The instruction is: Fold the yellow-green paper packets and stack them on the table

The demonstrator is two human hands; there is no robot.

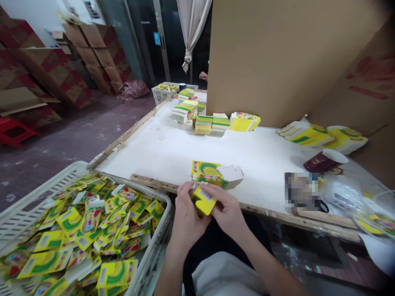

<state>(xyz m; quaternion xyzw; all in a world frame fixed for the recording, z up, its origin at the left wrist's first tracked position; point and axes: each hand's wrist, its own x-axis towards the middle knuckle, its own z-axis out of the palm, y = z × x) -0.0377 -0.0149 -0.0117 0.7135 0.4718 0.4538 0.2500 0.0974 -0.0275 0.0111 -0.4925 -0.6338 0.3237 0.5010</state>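
Between my hands, just off the table's front edge, is a small yellow and green carton (203, 199) with a barcode panel facing up. My left hand (187, 213) wraps round its left side, fingertips at the top edge. On the right side, my right hand (226, 207) grips the same carton, thumb near the barcode. Right behind them a stack of flattened cartons (212, 172) lies on the white table (154, 144), white flaps pointing right. To my left a white plastic basket (168, 205) holds many yellow-green cartons (70, 220) in a loose heap.
Bundles of flat cartons (203, 123) stand at the table's back, before a tall cardboard sheet (262, 57). A maroon paper cup (322, 161) and a clear plastic container (345, 191) are at right. Stacked boxes (55, 65) and a red stool (15, 129) stand left. Another person's hand (203, 75) shows behind.
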